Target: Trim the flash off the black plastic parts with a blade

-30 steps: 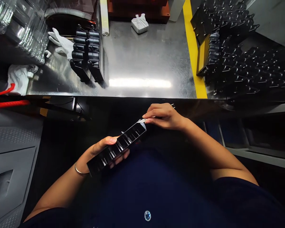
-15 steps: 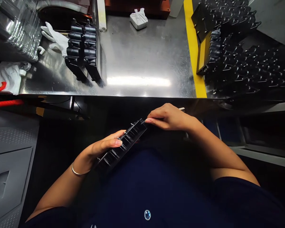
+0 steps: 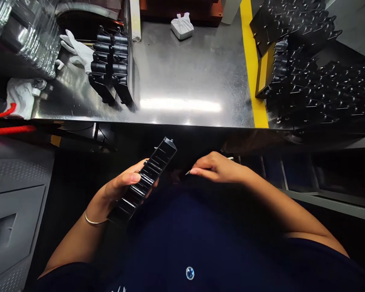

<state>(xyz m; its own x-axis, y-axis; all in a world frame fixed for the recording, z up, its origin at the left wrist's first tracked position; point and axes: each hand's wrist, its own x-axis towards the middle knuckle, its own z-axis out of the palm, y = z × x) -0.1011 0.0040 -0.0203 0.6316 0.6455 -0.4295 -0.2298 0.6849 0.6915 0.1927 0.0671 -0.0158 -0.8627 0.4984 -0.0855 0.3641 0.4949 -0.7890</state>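
Swung more upright than in the earlier frame, the long black ribbed plastic part point(image 3: 147, 180) has parted from the right hand point(image 3: 219, 169), which no longer touches its end. Leftmost, a crumpled white cloth point(image 3: 20, 97) lies by a red strap point(image 3: 6, 123) at the edge of the polished steel surface point(image 3: 185, 73), and white fabric gloves point(image 3: 77, 52) lie against two upright rows of black ribbed parts point(image 3: 109, 69). Nearer, the left hand point(image 3: 121, 182) curls closed around the black part, gripping it in the air above the person's dark navy shirt point(image 3: 188, 231). Further right, the right hand pinches a slim pointed blade point(image 3: 187, 172), its tip aimed toward the part but apart from it. Past the yellow painted stripe point(image 3: 252, 61), a far larger heap of black parts point(image 3: 310, 87) spreads rightward. Nothing visible shows which parts are finished and which are left.
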